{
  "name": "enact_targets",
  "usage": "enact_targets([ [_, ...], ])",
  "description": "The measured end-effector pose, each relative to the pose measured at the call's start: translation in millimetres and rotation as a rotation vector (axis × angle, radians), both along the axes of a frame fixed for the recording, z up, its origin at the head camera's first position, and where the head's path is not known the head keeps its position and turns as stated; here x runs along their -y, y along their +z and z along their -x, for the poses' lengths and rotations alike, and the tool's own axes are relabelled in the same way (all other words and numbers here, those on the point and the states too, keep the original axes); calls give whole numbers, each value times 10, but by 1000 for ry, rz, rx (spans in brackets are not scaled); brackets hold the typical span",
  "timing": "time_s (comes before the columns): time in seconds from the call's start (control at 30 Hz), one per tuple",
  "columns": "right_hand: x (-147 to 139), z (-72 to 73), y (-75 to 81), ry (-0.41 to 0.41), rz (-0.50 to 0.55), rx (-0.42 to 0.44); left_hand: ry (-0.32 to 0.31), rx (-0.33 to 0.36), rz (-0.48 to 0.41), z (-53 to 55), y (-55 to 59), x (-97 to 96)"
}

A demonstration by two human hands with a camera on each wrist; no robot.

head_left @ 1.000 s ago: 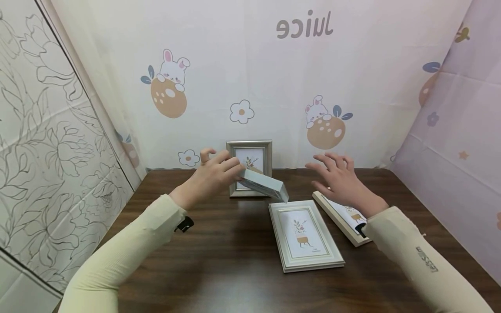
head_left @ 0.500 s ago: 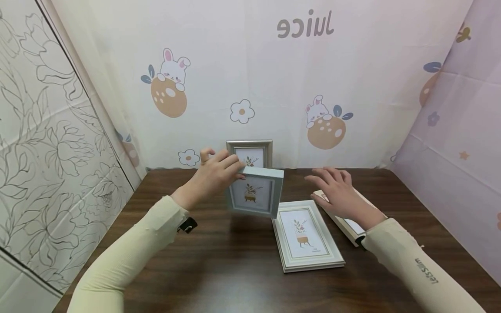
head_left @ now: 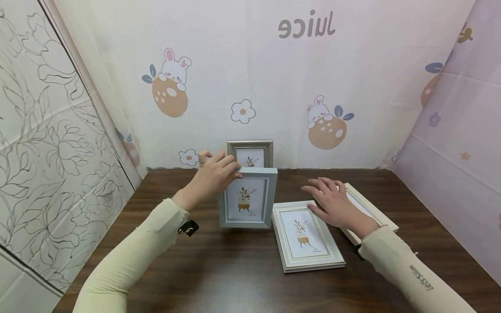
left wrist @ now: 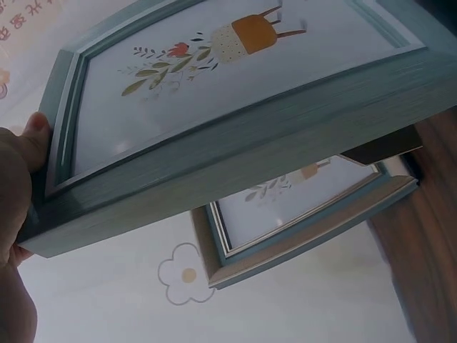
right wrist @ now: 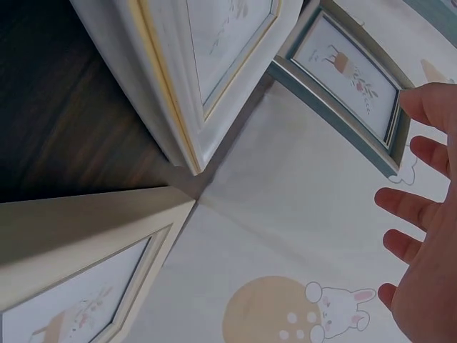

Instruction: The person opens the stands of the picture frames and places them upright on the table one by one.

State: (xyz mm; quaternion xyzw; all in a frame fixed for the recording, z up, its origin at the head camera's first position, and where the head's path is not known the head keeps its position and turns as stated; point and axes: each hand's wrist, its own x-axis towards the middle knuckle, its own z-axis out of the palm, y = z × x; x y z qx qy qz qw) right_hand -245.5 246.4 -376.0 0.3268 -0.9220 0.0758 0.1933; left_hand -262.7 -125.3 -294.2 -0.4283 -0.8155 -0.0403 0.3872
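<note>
My left hand [head_left: 209,179] grips a blue-grey picture frame [head_left: 246,198] by its top left corner, thumb on the front. The frame stands nearly upright, its plant print facing me; whether its lower edge touches the table cannot be told. In the left wrist view the same picture frame [left wrist: 243,121] fills the upper half. My right hand [head_left: 332,204] hovers with fingers spread, holding nothing, between a white picture frame [head_left: 303,237] lying face up and a cream picture frame [head_left: 372,206] it partly covers. In the right wrist view its fingers [right wrist: 410,207] are apart from the frames.
A silver picture frame [head_left: 270,152] stands upright at the back, its lower part hidden behind the blue-grey one. The dark wooden table [head_left: 219,274] ends at a printed curtain [head_left: 242,65] behind, with a patterned panel [head_left: 51,130] along the left.
My left hand has turned the blue-grey picture frame from tilted, edge-on, to nearly upright with its print facing me. My right hand has come lower and slightly left.
</note>
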Motion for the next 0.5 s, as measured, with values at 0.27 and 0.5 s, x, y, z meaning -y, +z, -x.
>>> enact_targets([
  [0.27, 122, -20, 66, 37, 25, 7, 29, 38, -9, 2, -11, -1],
  [0.5, 381, -73, 99, 95, 16, 1, 49, 87, -14, 3, -1, 4],
])
